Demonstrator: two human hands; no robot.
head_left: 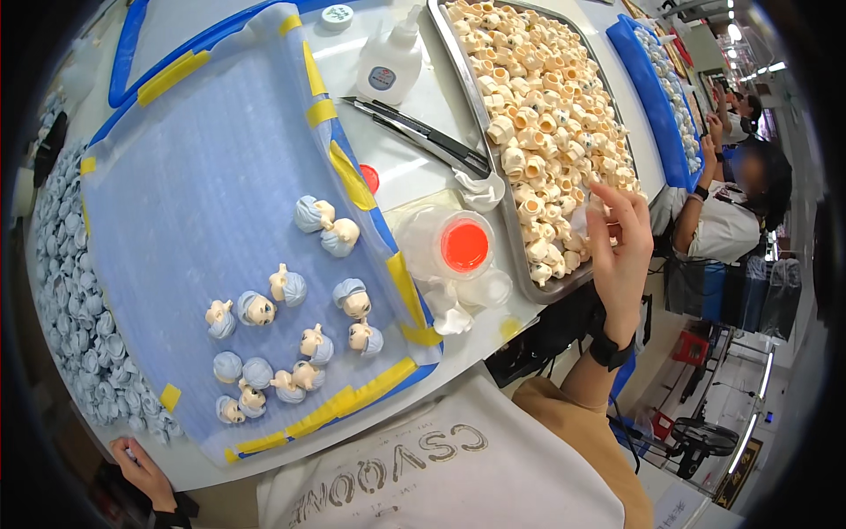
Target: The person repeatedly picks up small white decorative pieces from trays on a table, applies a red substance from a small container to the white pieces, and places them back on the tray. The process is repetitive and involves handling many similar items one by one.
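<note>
My right hand (624, 242) reaches over the right edge of a metal tray (483, 115) heaped with cream-coloured hollow doll head parts (555, 115). Its fingers are bent and apart, and I see nothing between them. At the lower left, my left hand (145, 472) is curled beside a heap of pale blue hair pieces (88, 309). A small bluish piece, seemingly one of these hair pieces, shows between its fingers. Several small doll heads (356, 298) with blue hair lie on the cloth-lined blue tray (194, 167), mostly in its near half.
Between the trays stand a white squeeze bottle (388, 66), black tweezers (423, 132) and a clear tub with red contents (464, 245). Crumpled white tissue (451, 317) lies close by. A blue tray (656, 97) stands at the far right, where a co-worker (731, 203) sits.
</note>
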